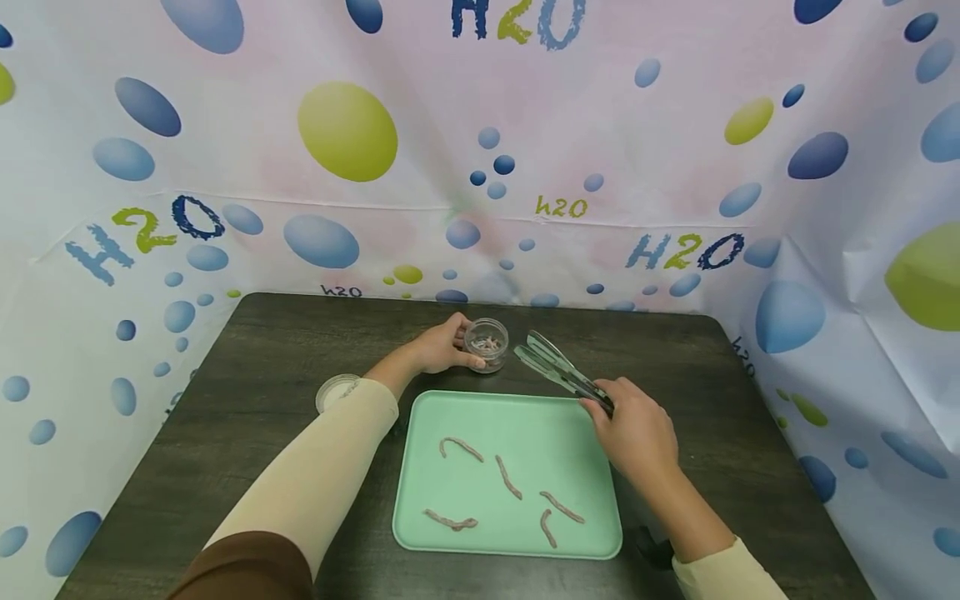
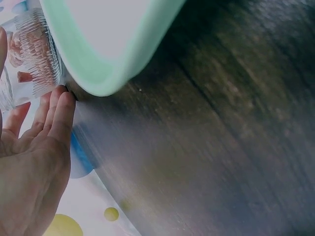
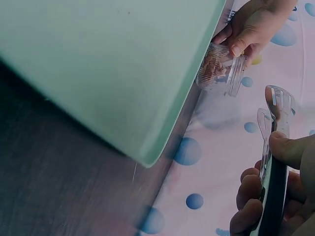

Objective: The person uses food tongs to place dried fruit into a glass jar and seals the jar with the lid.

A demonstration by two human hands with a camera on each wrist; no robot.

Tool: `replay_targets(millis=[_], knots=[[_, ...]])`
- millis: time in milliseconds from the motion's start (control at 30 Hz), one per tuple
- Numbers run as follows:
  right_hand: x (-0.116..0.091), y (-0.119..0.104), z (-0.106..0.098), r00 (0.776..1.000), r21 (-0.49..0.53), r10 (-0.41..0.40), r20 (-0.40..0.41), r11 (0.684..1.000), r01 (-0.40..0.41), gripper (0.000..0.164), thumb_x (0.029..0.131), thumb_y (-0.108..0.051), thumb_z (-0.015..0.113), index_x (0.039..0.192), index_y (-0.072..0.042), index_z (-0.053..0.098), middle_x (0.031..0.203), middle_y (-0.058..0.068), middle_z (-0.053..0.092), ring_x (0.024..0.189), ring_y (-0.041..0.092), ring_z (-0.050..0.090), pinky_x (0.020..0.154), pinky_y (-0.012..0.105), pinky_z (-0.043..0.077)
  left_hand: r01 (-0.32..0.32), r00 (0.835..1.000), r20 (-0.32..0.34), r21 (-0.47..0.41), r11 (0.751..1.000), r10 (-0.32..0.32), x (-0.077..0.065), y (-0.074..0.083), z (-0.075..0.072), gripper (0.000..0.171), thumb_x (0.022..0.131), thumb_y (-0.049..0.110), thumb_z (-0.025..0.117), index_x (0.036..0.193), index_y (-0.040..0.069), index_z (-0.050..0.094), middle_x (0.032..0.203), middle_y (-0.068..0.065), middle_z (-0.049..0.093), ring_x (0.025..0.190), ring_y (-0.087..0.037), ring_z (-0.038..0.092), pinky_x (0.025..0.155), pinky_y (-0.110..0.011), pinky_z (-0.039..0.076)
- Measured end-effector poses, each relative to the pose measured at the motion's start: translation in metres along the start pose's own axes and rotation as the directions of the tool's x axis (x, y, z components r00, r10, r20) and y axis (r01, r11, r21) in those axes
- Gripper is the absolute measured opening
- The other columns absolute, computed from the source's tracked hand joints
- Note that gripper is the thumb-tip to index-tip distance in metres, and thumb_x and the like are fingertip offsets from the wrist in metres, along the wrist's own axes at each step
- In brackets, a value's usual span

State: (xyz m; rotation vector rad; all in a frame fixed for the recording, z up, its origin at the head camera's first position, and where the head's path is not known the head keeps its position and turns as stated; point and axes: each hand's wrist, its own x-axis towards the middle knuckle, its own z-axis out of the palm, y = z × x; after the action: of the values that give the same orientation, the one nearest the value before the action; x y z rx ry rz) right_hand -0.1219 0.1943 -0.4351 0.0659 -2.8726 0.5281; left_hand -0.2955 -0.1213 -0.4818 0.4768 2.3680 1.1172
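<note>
My left hand (image 1: 442,347) holds a small clear jar (image 1: 489,358), thumb at its near side and fingers behind it. Ridged walls show on the jar (image 2: 47,54) in the left wrist view, with pinkish-brown pieces inside. To the right, my right hand (image 1: 639,421) grips metal tongs with dark handles (image 1: 555,365). Their slotted tips (image 3: 279,101) stand apart with nothing between them, pointing toward the jar. Below both hands lies a mint-green tray (image 1: 510,417). Several thin, pinkish-brown, worm-like strips (image 1: 508,478) are spread over it.
A round clear lid (image 1: 333,390) lies on the dark wooden table (image 1: 247,400), partly behind my left forearm. A dark object (image 1: 654,548) sits beside the tray under my right forearm. Behind the table hangs a white curtain (image 1: 427,125) with blue and green dots.
</note>
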Motion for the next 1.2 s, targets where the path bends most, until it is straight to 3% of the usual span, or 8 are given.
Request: replay_targets(millis=[267,533,1200], knots=[[-0.020,0.008,-0.006,0.998,-0.031,-0.040,-0.050,0.999,0.039,0.038,0.095,-0.027,0.086,0.125,-0.004,0.079,0.097,0.010,0.073,0.058,0.011,0.046,0.050,0.028,0.037,0.008,1.000,0.002,0.009,1.000,-0.008,0.000,0.000,-0.001,0.081,0.100,0.039,0.081,0.160,0.010,0.035,0.168,-0.018,0.046,0.156,-0.039,0.048,0.128,-0.058,0.044],[-0.046,0.011,-0.012,0.998,-0.033,-0.030,-0.046,0.999,0.029,0.035,0.093,-0.026,0.088,0.122,-0.007,0.080,0.097,0.007,0.073,0.061,0.010,0.047,0.051,0.027,0.037,0.010,1.000,-0.004,0.014,1.000,-0.010,0.001,-0.002,0.002,0.080,0.100,0.040,0.081,0.159,0.011,0.035,0.168,-0.018,0.046,0.156,-0.039,0.048,0.128,-0.057,0.044],[-0.109,0.027,0.000,0.991,-0.008,0.103,0.087,0.995,-0.102,0.035,0.091,-0.029,0.091,0.120,-0.012,0.082,0.091,-0.003,0.071,0.061,0.003,0.043,0.054,0.023,0.037,0.003,1.000,-0.004,0.020,1.000,-0.002,-0.002,0.003,0.001,0.079,0.101,0.037,0.080,0.159,0.008,0.034,0.168,-0.020,0.045,0.156,-0.040,0.047,0.129,-0.057,0.044]])
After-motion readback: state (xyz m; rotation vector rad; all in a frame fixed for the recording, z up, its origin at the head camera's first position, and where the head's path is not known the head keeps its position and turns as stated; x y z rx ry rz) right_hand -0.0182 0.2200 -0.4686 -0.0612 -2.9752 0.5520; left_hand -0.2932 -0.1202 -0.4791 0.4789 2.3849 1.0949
